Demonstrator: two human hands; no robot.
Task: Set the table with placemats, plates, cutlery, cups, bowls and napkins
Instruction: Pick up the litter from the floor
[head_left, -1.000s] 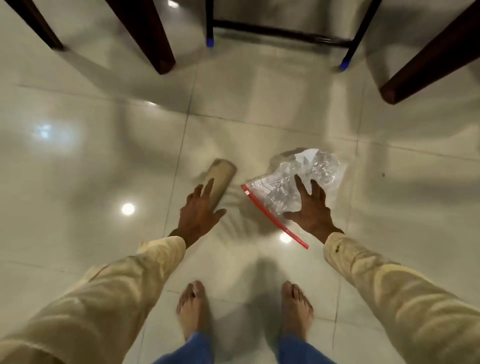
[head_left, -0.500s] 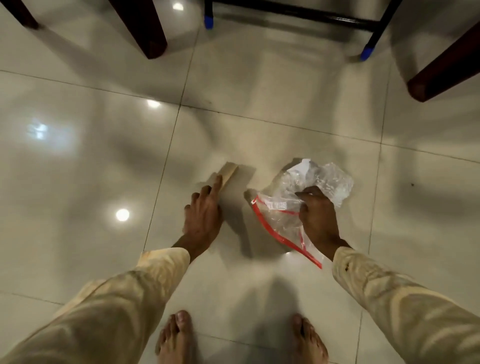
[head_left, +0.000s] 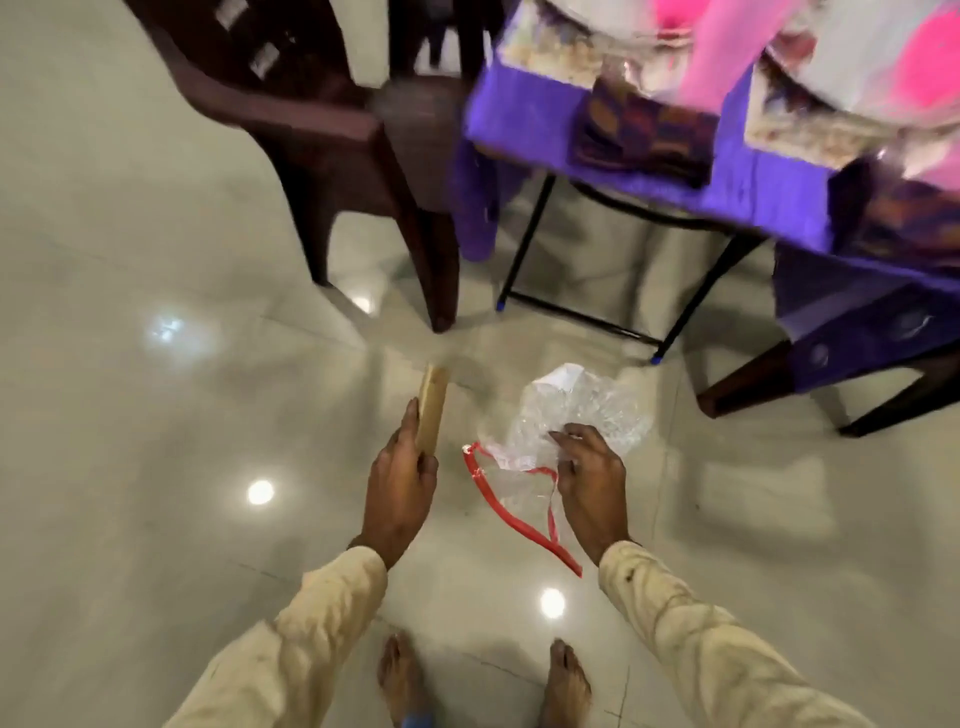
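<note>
My left hand (head_left: 397, 480) grips a flat tan wooden piece (head_left: 432, 408) on edge, lifted above the tiled floor. My right hand (head_left: 587, 470) pinches a crumpled clear plastic zip bag (head_left: 576, 410) with a red seal strip (head_left: 511, 512) that hangs down below it. At the upper right stands the table (head_left: 753, 182) under a purple cloth, blurred, with patterned placemats (head_left: 644, 132), pale mats and pink and white items on top.
A dark brown plastic chair (head_left: 322, 130) stands at the upper left beside the table. A second chair's legs (head_left: 748, 384) show at the right under the cloth. The table's black metal legs (head_left: 524, 244) have blue feet. My bare feet (head_left: 563, 686) stand on glossy tiles.
Both hands have lifted off the floor, the left with the wooden piece and the right with the bag. The view has tilted up, bringing the table and chair into sight.
</note>
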